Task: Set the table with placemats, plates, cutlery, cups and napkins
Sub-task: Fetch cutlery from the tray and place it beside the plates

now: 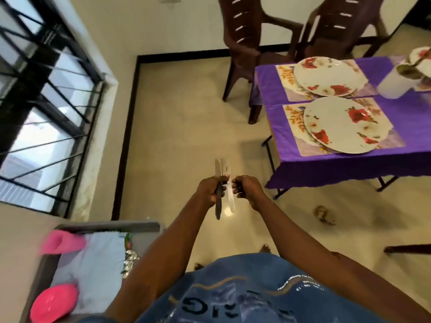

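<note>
sorting knives mid-air, well short of the table

the left hand [211,191] grips a bundle of knives [218,183] by the dark handles, blades up; the right hand [243,188] has its fingers curled round what looks like one knife [231,194] from it. best to separate it slowly, blades pointed away, then carry them to the purple table [326,164], where plates [345,124] sit on placemats [292,117], and lay one beside each plate.
</note>
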Demonstrator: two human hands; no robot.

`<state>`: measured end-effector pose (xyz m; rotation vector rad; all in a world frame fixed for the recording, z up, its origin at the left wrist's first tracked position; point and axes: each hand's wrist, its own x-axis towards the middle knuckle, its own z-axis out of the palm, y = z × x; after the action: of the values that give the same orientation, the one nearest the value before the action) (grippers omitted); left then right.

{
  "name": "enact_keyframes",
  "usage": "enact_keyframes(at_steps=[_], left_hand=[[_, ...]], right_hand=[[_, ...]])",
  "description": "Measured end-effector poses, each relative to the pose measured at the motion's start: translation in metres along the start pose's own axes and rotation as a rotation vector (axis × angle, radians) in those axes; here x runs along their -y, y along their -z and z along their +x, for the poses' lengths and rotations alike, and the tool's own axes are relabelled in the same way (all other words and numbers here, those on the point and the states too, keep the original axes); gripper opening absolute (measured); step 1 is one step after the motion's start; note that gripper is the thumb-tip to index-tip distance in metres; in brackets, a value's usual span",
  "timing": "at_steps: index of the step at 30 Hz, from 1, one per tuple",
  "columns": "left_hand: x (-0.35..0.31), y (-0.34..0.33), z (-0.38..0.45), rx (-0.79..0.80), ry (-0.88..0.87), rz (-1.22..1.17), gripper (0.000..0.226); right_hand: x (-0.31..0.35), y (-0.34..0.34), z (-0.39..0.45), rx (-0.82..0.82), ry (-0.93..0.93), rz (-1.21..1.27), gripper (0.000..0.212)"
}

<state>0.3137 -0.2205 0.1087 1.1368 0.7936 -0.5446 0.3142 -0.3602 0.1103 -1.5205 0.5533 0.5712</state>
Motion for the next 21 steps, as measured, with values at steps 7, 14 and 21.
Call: enact_keyframes(at_steps=[7, 14, 21], left_hand=[[-0.012, -0.114, 0.015, 0.05, -0.043, 0.11, 0.013], [-0.019, -0.219, 0.035, 0.017, -0.146, 0.133, 0.014], [-0.036, -0.279, 0.062, 0.024, -0.118, 0.176, 0.014]], right_hand=[[0.032, 0.1, 0.008, -0.025, 0.026, 0.09, 0.038], [0.052, 0.183, 0.033, 0.021, 0.1, 0.14, 0.029], [0.077, 0.235, 0.054, -0.033, 0.166, 0.153, 0.012]])
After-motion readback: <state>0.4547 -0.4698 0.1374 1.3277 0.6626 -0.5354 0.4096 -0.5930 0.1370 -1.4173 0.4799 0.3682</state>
